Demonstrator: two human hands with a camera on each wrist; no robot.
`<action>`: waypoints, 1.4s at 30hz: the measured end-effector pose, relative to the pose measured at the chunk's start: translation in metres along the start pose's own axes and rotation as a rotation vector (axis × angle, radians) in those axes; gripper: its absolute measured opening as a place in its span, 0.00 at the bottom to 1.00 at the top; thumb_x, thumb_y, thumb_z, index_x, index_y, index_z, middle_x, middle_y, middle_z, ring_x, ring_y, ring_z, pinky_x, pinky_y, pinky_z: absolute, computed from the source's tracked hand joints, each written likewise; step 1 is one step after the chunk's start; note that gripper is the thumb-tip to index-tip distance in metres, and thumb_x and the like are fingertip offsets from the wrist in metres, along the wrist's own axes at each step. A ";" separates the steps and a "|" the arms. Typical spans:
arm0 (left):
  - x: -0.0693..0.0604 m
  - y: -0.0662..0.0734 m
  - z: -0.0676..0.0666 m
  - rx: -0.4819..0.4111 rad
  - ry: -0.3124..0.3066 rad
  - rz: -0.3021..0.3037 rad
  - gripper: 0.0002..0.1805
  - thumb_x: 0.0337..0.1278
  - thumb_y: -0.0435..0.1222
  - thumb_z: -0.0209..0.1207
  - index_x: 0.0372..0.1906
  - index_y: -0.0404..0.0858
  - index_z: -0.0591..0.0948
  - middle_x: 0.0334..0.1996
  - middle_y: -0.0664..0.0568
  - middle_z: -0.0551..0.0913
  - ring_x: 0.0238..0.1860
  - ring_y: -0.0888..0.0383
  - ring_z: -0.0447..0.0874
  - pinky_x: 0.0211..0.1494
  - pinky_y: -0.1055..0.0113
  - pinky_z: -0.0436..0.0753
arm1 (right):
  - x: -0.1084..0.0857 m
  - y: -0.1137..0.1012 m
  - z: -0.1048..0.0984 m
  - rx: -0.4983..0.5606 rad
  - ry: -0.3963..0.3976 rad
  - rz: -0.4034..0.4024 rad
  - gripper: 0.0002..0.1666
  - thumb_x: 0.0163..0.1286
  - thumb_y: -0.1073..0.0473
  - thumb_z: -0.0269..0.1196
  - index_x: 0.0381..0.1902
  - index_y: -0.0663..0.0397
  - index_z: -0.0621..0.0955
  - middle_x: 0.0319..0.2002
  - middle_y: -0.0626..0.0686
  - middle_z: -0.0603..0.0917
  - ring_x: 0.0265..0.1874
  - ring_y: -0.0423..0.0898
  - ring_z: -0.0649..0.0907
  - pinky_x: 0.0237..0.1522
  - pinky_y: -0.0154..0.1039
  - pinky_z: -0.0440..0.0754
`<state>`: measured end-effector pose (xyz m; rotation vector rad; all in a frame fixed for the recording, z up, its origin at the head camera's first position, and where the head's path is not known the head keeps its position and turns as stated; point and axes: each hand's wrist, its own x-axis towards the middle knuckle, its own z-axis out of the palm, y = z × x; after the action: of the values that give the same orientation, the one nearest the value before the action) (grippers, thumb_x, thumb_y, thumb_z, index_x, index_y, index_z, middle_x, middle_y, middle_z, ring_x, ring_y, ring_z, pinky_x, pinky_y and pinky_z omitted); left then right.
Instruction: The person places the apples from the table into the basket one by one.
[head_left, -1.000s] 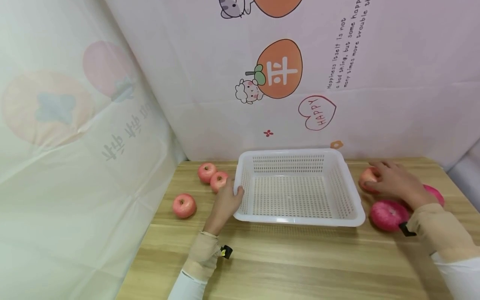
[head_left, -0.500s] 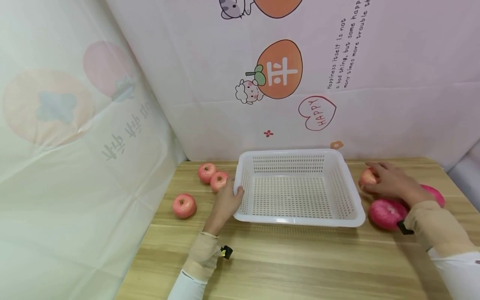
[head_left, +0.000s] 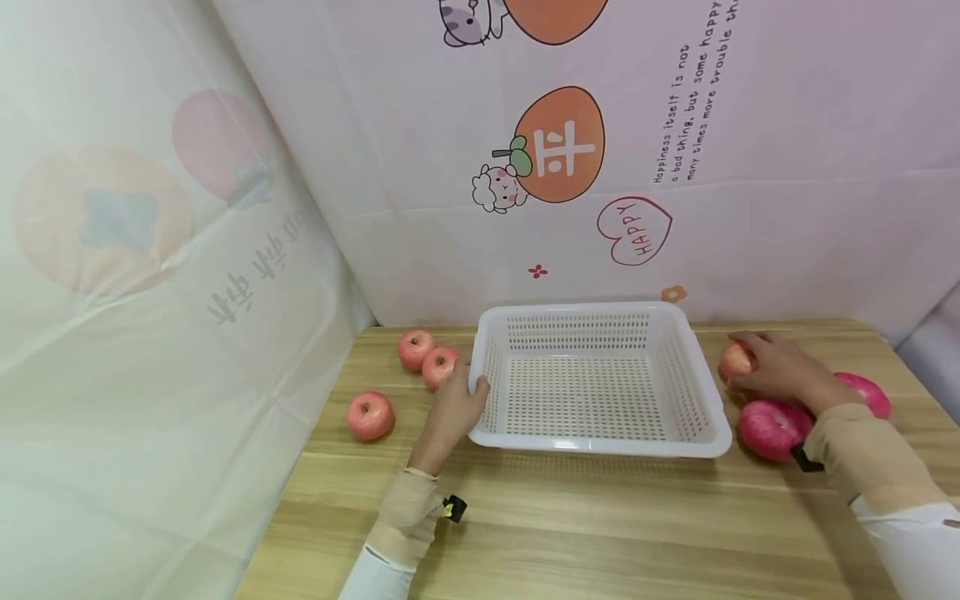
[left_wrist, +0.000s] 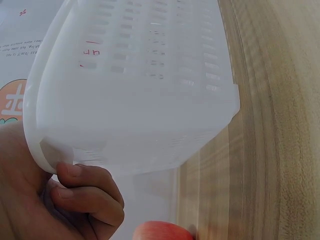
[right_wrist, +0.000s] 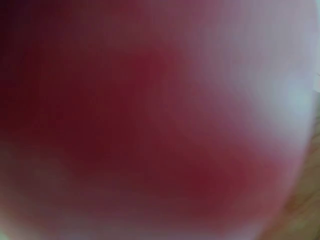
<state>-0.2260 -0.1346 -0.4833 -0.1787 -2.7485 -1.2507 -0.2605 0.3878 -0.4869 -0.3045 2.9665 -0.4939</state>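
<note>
My left hand [head_left: 452,408] grips the left rim of a white perforated plastic basket [head_left: 600,447]. In the left wrist view its fingers [left_wrist: 92,195] curl at the rim's corner. To the basket's right, my right hand [head_left: 783,371] holds an apple [head_left: 737,362], which still appears to sit on the wooden table; its far side is hidden by the fingers. A dark pink round fruit [head_left: 774,429] lies below that hand, by the wrist. Another dark pink fruit [head_left: 866,393] is partly behind the forearm. A blurred red surface [right_wrist: 150,125] fills most of the right wrist view.
Left of the basket lie three more apples: one at the back [head_left: 416,349], one close to my left fingers [head_left: 439,367], and one nearer the front [head_left: 371,415]. A printed cloth [head_left: 420,258] hangs behind the wooden table [head_left: 600,533], and another cloth hangs at the left.
My right hand has shifted slightly around the apple, and its forearm has moved a little left. The left hand and the basket stay in place. The head view has tilted slightly.
</note>
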 end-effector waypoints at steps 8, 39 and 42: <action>0.000 -0.001 0.000 -0.026 -0.018 -0.001 0.22 0.77 0.39 0.54 0.69 0.34 0.72 0.40 0.39 0.89 0.32 0.54 0.88 0.32 0.60 0.85 | 0.002 0.002 0.001 -0.006 0.015 -0.023 0.52 0.63 0.46 0.74 0.75 0.69 0.65 0.67 0.83 0.65 0.61 0.84 0.72 0.58 0.80 0.73; 0.000 0.000 0.000 -0.027 -0.027 -0.008 0.22 0.79 0.39 0.53 0.69 0.33 0.72 0.43 0.37 0.89 0.34 0.52 0.90 0.33 0.59 0.87 | -0.001 -0.007 -0.009 0.003 0.020 0.023 0.51 0.67 0.40 0.72 0.76 0.62 0.66 0.70 0.77 0.65 0.63 0.78 0.72 0.57 0.79 0.73; -0.001 0.001 -0.001 -0.026 -0.029 -0.011 0.22 0.79 0.39 0.52 0.68 0.33 0.72 0.44 0.37 0.89 0.34 0.52 0.90 0.33 0.59 0.87 | -0.003 -0.009 -0.010 0.004 0.021 0.024 0.53 0.66 0.37 0.72 0.77 0.61 0.66 0.71 0.76 0.65 0.63 0.78 0.71 0.57 0.79 0.73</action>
<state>-0.2248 -0.1346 -0.4825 -0.1866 -2.7622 -1.2978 -0.2576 0.3829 -0.4739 -0.2652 2.9857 -0.5033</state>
